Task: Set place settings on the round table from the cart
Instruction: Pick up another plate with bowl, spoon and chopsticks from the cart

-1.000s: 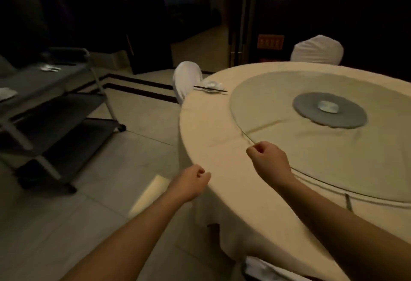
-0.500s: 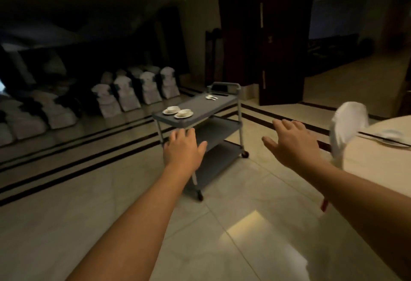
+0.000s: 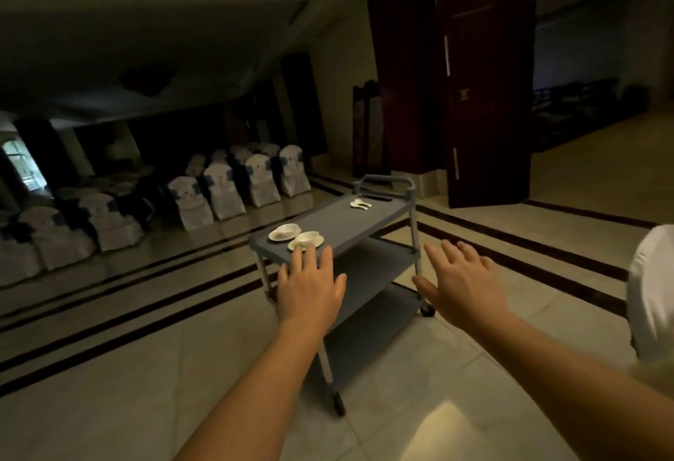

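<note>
Hands [image 3: 310,289] [image 3: 465,285] empty, fingers spread, before cart [image 3: 350,227].

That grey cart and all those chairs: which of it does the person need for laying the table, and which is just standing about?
For the job:
- grey three-shelf cart
- two white bowls on saucers
- white ceramic spoons
- dark chopsticks
- left hand and right hand, both open and empty

Just standing about:
- rows of white-covered chairs
- dark wooden door

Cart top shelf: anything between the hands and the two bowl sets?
Nothing visible. Left hand and right hand are open and empty, reaching over bare floor toward the bowl sets at the cart's near end.
</note>
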